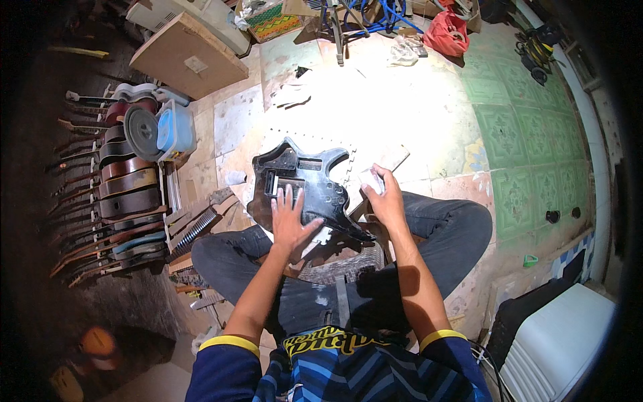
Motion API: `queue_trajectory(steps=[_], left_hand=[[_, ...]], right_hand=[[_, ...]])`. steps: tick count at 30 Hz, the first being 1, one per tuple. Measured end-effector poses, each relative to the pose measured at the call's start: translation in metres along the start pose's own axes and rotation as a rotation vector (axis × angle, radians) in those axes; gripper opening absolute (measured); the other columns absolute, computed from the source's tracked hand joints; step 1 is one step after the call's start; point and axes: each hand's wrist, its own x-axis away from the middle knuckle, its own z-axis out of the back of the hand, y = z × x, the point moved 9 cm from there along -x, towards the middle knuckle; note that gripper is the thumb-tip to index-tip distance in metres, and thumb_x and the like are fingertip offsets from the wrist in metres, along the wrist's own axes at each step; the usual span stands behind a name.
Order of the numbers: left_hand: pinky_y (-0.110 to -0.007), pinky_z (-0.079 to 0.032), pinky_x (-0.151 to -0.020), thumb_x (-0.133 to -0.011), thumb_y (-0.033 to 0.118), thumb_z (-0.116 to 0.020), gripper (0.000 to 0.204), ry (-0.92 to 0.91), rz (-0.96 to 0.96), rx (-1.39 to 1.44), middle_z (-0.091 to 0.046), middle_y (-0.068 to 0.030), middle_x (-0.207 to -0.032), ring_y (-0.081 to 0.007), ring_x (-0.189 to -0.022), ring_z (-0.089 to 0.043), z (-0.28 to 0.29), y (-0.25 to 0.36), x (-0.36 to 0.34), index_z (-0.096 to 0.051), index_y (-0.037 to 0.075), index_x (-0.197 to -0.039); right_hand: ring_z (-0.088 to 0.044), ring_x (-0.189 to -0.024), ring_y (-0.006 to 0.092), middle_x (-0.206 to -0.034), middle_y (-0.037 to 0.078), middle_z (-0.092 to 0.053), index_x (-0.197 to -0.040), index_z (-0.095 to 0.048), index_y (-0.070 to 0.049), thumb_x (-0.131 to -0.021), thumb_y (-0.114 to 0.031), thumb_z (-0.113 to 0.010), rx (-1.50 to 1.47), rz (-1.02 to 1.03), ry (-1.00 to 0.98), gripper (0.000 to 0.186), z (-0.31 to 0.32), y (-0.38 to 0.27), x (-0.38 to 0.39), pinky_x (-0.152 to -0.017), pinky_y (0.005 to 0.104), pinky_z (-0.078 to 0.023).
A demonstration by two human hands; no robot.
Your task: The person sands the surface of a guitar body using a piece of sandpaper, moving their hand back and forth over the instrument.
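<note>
Currently the black guitar body (305, 191) sits across my lap, tilted up off my knees over the tiled floor (509, 134). Left of the body: a row of guitars (127, 194) leaning together, with a grey speaker cone (142, 132) and blue tub (175, 128) at its far end. My left hand (289, 224) lies flat on the body's near half, fingers spread. My right hand (383, 194), at the body's right edge, pinches a small white pad (370, 179).
</note>
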Motion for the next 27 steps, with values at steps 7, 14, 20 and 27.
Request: queue_trajectory(steps=[7, 14, 20, 27], left_hand=[[-0.066, -0.019, -0.122, -0.082, 0.074, -0.067, 0.105, 0.015, -0.084, -0.024, -0.033, -0.0258, -0.164, -0.0456, -0.154, -0.026, 0.007, 0.029, 0.008, -0.041, 0.009, -0.159], [-0.066, -0.017, -0.123, -0.084, 0.071, -0.068, 0.102, 0.095, 0.019, 0.048, -0.036, -0.027, -0.162, -0.0462, -0.152, -0.029, 0.01, 0.027, 0.009, -0.041, 0.006, -0.159], [-0.066, -0.017, -0.123, -0.084, 0.072, -0.067, 0.101, 0.065, 0.0, 0.014, -0.033, -0.0275, -0.164, -0.0474, -0.153, -0.026, 0.014, 0.032, 0.018, -0.042, 0.007, -0.158], [-0.067, -0.018, -0.122, -0.084, 0.072, -0.067, 0.101, 0.132, 0.067, 0.024, -0.034, -0.0279, -0.164, -0.0484, -0.152, -0.027, 0.019, 0.031, 0.002, -0.042, 0.007, -0.158]], right_hand=[[-0.063, -0.126, 0.0305, -0.134, 0.021, -0.065, -0.136, -0.058, 0.001, -0.089, -0.01, -0.077, 0.08, -0.003, -0.025, 0.052, -0.004, -0.005, 0.003, -0.108, 0.039, -0.047], [-0.063, -0.121, 0.0367, -0.129, 0.022, -0.065, -0.137, -0.06, -0.003, -0.088, -0.017, -0.08, 0.064, 0.049, -0.012, 0.055, -0.006, 0.009, 0.002, -0.103, 0.0438, -0.05], [-0.064, -0.118, 0.0373, -0.127, 0.023, -0.066, -0.137, -0.06, -0.004, -0.087, -0.017, -0.08, 0.011, 0.088, 0.003, 0.055, -0.006, 0.006, 0.002, -0.102, 0.0443, -0.05], [-0.064, -0.118, 0.0376, -0.127, 0.023, -0.066, -0.137, -0.06, -0.004, -0.087, -0.017, -0.079, 0.077, 0.071, -0.013, 0.055, -0.011, 0.013, 0.002, -0.102, 0.0443, -0.05]])
